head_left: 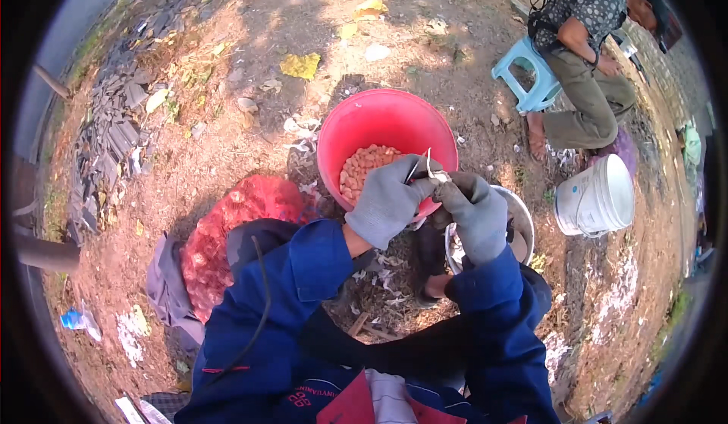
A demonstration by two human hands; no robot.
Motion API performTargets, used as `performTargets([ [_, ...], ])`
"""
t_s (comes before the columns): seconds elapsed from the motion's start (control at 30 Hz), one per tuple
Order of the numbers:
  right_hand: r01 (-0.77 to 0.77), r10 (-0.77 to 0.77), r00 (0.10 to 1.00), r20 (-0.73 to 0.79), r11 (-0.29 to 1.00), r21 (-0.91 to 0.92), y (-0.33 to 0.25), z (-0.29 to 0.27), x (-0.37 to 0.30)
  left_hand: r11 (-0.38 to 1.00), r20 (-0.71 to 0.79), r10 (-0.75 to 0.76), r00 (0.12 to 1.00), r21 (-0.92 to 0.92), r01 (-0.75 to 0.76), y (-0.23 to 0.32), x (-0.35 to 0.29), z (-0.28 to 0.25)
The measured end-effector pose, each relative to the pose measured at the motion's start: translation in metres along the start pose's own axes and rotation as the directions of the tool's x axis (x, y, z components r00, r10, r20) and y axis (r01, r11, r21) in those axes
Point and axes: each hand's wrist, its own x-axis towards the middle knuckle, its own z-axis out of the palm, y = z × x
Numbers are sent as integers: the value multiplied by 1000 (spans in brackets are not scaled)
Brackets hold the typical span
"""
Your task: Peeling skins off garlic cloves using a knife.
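Observation:
Both my hands wear grey gloves and meet over the near rim of a red bucket (341, 132) holding pinkish peeled cloves (362, 168). My left hand (387, 200) pinches a thin metal blade (415, 169) that points up. Touching it, my right hand (478, 215) grips a small pale clove (437, 174) with loose white skin. A metal bowl (525, 223) sits just under my right hand. My blue sleeves come up from the lower edge.
A red mesh sack (231, 230) of bulbs lies at my left knee. A white bucket (595, 196) stands to the right. Another person sits on a blue stool (531, 75) at the upper right. White peelings and litter cover the bare dirt ground.

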Motion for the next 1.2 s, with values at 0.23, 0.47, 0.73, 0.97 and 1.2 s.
performTargets([
  [0.23,41,-43,998,39,997,62,6,-8,3,890,91,-408,908,-181,418,36,15,-21],
  [0.47,72,-65,996,63,992,-103,0,3,1,975,227,122,966,153,-159,0,18,-23],
  [0.73,134,-137,989,-55,990,-44,3,0,1,742,300,-506,809,-326,585,29,11,-21],
  [0.97,193,-235,972,-19,840,-507,5,2,-3,832,269,-504,821,-104,545,39,7,-14],
  [1.2,374,-381,918,109,744,-554,7,1,-1,990,87,-1,996,143,-12,6,9,-8],
])
